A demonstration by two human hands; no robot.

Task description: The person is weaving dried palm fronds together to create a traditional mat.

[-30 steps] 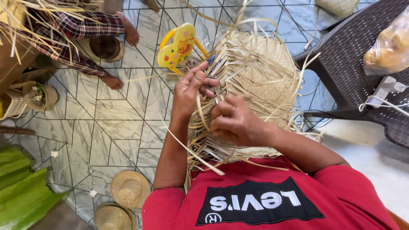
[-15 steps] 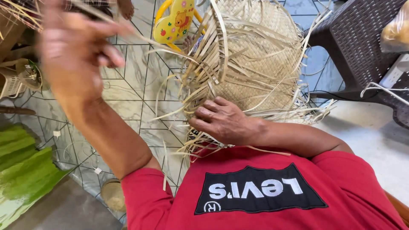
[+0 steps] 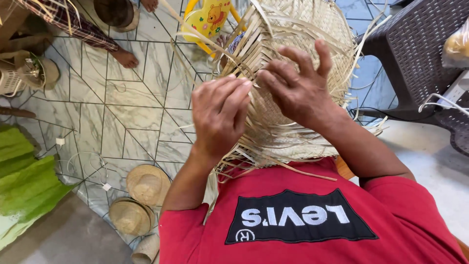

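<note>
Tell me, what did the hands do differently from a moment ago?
The left hand, which had swung up and away pulling a strip, came back down onto the woven straw hat; its grip now pinches strips at the weave's edge. The right hand lifted its fingers and spread them. The hat stayed on the lap, and the finished hats stayed on the floor.

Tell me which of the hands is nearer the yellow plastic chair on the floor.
Left. The left hand grips the woven hat at its left edge, just below the yellow chair; the right hand lies farther right on the weave.
</note>
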